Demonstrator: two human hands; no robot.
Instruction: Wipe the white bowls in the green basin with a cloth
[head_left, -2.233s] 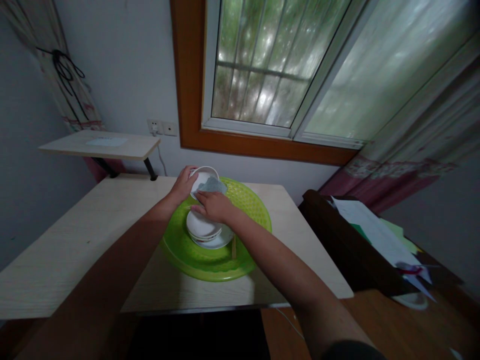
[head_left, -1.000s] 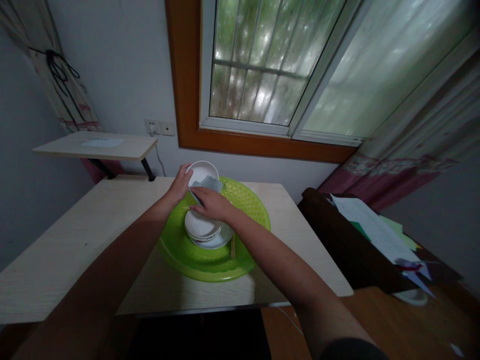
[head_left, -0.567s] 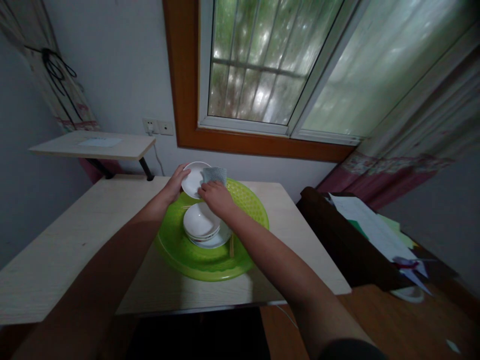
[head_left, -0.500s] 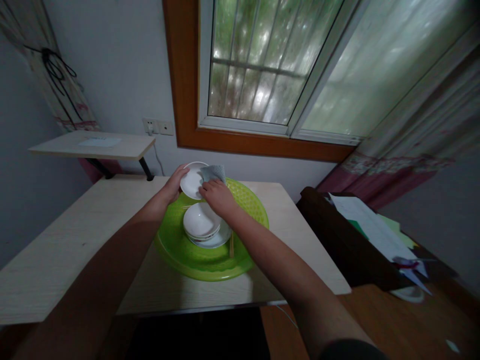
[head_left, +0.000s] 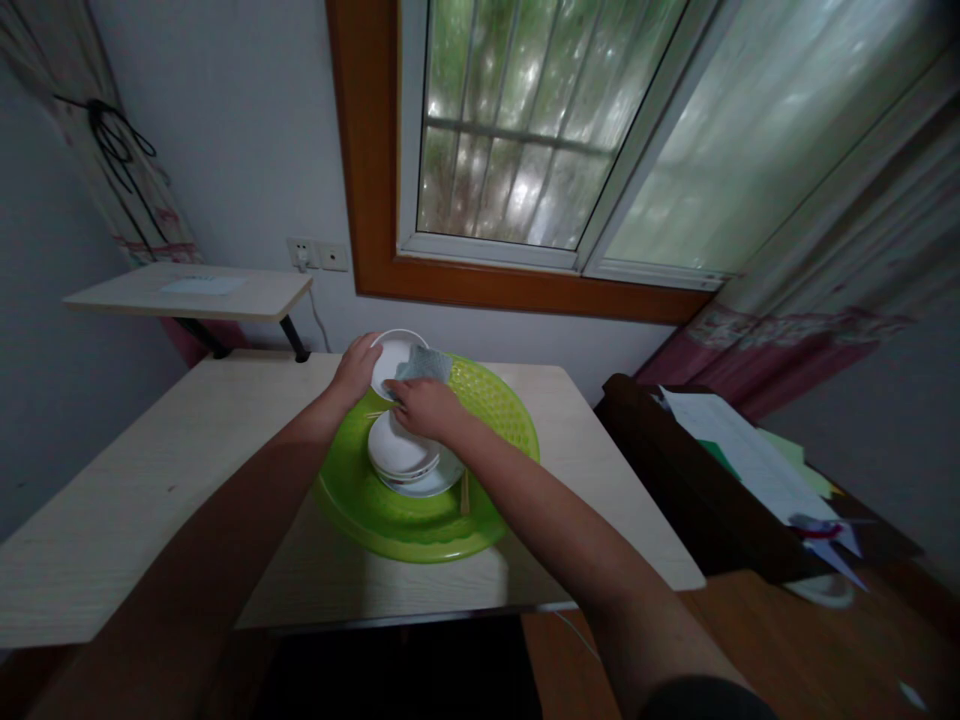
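My left hand [head_left: 357, 370] grips the left edge of a white bowl [head_left: 391, 352], which is tilted up above the far side of a green plastic basin [head_left: 420, 549]. In my right hand [head_left: 426, 405] is a grey-blue cloth [head_left: 431, 364], its fingers closed on it and pressing it against the bowl's inside. Below the hands, a stack of white bowls [head_left: 401, 448] rests on a white plate [head_left: 448, 476] in the basin. Wooden chopsticks [head_left: 465, 493] lie by the plate's right side. The right hand covers part of the stack's far rim.
The basin stands on a pale wooden table [head_left: 187, 470]. A small raised shelf [head_left: 187, 292] with a paper on it is at the back left. To the right, a dark brown piece of furniture [head_left: 675, 480] holds papers and scissors [head_left: 817, 527]. A window is behind.
The bowl in my left hand has shifted slightly right. My right hand has moved with the cloth down and to the left, toward the bowl's near edge.
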